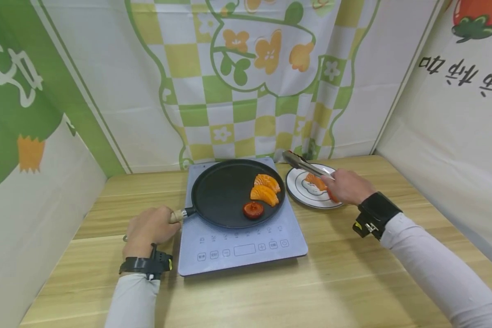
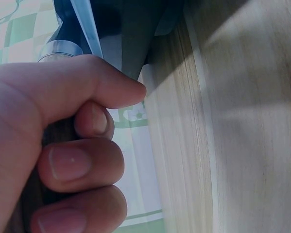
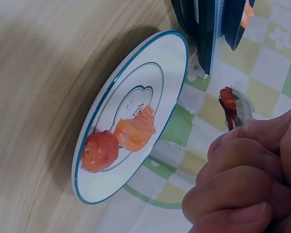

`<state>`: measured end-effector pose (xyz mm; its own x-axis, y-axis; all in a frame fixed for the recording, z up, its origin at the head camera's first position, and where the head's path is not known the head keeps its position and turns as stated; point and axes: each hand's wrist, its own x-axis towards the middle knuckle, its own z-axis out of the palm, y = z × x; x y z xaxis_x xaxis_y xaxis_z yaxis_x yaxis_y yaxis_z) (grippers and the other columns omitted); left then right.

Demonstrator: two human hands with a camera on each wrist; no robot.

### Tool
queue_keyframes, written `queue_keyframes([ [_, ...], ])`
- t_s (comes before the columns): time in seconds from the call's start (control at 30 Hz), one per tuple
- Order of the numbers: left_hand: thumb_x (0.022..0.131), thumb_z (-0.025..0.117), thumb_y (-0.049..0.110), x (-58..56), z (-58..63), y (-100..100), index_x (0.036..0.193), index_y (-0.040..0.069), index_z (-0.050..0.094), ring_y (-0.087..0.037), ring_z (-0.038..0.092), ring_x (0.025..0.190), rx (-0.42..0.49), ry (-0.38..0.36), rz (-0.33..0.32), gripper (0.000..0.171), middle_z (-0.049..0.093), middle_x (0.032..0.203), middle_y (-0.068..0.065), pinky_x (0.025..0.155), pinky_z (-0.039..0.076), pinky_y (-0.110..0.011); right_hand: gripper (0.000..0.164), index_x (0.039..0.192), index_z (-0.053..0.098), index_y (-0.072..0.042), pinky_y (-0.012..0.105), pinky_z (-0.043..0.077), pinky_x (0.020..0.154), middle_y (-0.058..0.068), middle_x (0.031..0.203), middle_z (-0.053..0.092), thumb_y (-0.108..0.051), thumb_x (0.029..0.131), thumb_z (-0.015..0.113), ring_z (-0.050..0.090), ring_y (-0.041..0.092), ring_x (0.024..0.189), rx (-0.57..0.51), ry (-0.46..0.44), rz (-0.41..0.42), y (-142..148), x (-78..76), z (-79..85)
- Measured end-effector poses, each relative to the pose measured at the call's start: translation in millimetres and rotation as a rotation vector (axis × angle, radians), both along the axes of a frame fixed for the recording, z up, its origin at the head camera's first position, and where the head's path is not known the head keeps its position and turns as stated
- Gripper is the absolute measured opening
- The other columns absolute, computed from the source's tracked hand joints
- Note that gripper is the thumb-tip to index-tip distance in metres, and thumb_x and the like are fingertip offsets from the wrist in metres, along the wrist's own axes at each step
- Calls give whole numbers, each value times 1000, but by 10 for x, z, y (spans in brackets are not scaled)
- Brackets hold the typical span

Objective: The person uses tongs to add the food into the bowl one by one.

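My left hand (image 1: 149, 228) grips the wooden handle (image 1: 176, 216) of a flat black pan (image 1: 225, 193), its fingers curled round it in the left wrist view. Two orange salmon slices (image 1: 264, 194) and a dark red round piece (image 1: 253, 210), like a tomato half, lie on the pan's right side. My right hand (image 1: 350, 186) holds metal tongs (image 1: 307, 165), which reach over the white plate (image 1: 297, 189). A red piece (image 3: 228, 97) sits at the tongs' tips in the right wrist view. On the plate are a salmon piece (image 3: 135, 128) and a red tomato-like piece (image 3: 100, 151).
The pan stands on a grey induction cooker (image 1: 243, 259) with touch keys along its front. Both are on a wooden table (image 1: 246, 298). A checked, printed curtain (image 1: 254, 109) hangs behind, and printed cloth walls (image 1: 447, 123) flank the table.
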<state>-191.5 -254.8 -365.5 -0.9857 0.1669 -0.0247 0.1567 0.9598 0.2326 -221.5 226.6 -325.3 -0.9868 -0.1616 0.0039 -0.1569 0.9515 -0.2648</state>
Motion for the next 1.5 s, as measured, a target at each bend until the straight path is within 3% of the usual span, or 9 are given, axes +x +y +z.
queue_keyframes([
  [0.23,87,60,35,7,-2,-3,66,16,48,-19,45,58,3,6,2,31,45,63,-1,52,32,-36,54,69,53,-12,35,39,56,3,64,51,-46,103,28,50,20,58,-2,-20,4,-65,-5,26],
  [0.8,87,61,35,18,-20,-9,64,16,47,-18,44,57,12,18,2,33,45,61,0,51,32,-35,49,78,54,-12,35,39,52,3,61,50,-45,103,28,50,18,53,-4,-35,34,-213,-22,57],
  [0.93,87,60,35,15,-12,-8,64,16,47,-19,44,57,6,16,3,33,45,61,0,52,32,-36,46,83,58,-13,36,37,50,4,64,49,-45,102,31,49,20,56,0,-16,32,-243,-38,52],
  [1.23,86,59,36,5,-16,-7,65,16,46,-19,45,58,-5,13,2,33,45,62,-1,52,33,-36,44,108,67,-15,35,36,54,2,78,54,-42,102,34,49,20,64,-4,10,41,-318,-67,44],
  [1.5,86,60,36,10,-3,-2,65,16,47,-19,45,58,-1,14,4,32,45,62,-1,52,33,-36,43,84,59,-15,36,36,54,3,68,44,-45,102,32,48,20,61,5,0,43,-387,-64,64],
])
